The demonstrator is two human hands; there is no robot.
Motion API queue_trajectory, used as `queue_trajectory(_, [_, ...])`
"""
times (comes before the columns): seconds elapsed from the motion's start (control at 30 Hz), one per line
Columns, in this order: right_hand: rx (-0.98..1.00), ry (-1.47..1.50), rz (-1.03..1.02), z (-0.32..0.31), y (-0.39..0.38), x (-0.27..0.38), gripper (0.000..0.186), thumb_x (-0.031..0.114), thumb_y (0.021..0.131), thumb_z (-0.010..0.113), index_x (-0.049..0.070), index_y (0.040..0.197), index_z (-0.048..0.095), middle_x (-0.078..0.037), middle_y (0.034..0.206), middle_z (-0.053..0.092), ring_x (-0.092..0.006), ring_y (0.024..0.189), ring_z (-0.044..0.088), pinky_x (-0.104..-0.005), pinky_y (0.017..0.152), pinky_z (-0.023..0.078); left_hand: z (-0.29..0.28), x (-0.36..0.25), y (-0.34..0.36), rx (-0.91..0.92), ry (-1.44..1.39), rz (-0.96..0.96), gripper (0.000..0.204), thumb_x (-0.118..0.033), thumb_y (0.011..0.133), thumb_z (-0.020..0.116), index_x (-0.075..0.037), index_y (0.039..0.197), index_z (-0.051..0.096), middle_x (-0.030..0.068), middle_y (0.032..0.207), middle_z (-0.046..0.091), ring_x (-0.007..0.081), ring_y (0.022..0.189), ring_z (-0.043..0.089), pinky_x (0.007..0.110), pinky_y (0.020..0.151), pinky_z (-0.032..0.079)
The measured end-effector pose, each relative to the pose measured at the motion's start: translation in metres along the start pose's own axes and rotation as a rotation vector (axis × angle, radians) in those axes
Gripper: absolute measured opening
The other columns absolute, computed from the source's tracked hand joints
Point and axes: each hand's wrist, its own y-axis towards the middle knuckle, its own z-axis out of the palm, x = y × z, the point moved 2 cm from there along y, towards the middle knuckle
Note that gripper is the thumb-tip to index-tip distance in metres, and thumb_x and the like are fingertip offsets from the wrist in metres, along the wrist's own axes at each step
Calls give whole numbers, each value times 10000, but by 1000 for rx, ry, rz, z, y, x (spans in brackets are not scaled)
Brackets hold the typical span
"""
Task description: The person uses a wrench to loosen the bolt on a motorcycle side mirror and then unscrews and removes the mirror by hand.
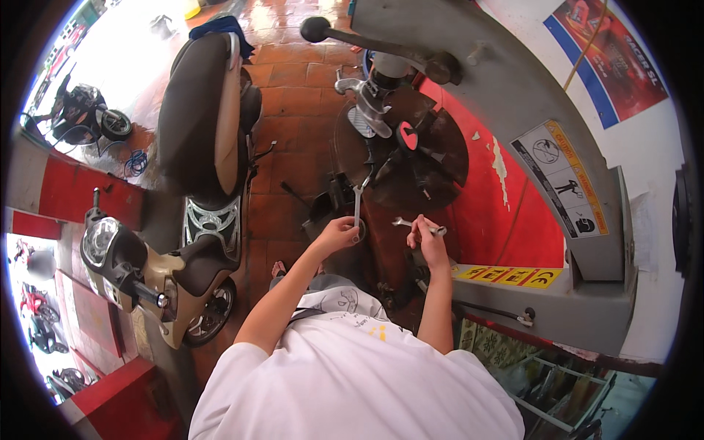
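My left hand (pixel 338 235) is closed on the lower part of a silver wrench (pixel 358 205), whose head points away from me toward a round, dark turntable (pixel 449 139). My right hand (pixel 431 240) is closed round a second, shorter wrench (pixel 401 221). One open end of it sticks out to the left of the fingers, and a metal end shows on their right. Both hands are in front of my body, a little apart, short of the turntable. A metal tool head (pixel 369 108) hangs over the turntable, and a pink-and-black part (pixel 408 136) lies on it.
A tire-changing machine's grey arm (pixel 499 81) rises at right, with a ball-knobbed lever (pixel 381 42). Its red panel (pixel 506 213) stands beside the turntable. At left, a beige scooter (pixel 169 286) with a dark seat (pixel 192 117) stands on the tiled floor (pixel 286 139). A metal rack (pixel 557 396) is lower right.
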Motion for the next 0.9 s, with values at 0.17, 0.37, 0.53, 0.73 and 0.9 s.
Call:
queue_trajectory(0.17, [-309,-344,21,16,-22,18,349,327,1066,343,53,957,531,-17,666,498,-102,594,482,-269,598,411,18,31,100,-111,331,19,276,-103,900,641,-30,1166,653,86,825,706,170,691,682,314,607,563])
queue_trajectory(0.37, [-503,-324,218,-11,-55,0,315,337,1053,369,48,1018,491,-41,746,556,-125,643,553,-297,623,477,50,67,167,-107,285,-225,313,-150,877,691,-68,1178,670,99,913,729,222,864,722,355,697,602])
queue_trajectory(0.53, [-494,-318,255,-9,-34,-16,312,344,1034,423,47,944,454,-75,752,634,-151,653,614,-311,626,496,22,104,213,-199,449,-107,250,-130,910,667,24,1108,679,98,884,682,211,795,693,354,693,604])
queue_trajectory(0.73, [-489,-675,37,-14,18,-39,318,310,1009,485,44,836,511,-92,646,676,-227,638,684,-359,629,520,40,105,207,-328,-275,-277,205,-145,942,646,36,1031,679,110,936,686,203,836,682,322,706,589])
queue_trajectory(0.9, [-431,-729,75,-17,63,-56,302,273,1003,513,30,823,529,-95,648,682,-195,618,683,-332,604,530,52,89,185,-381,-499,-403,169,-132,942,643,-7,1056,648,96,956,681,204,866,678,330,751,576])
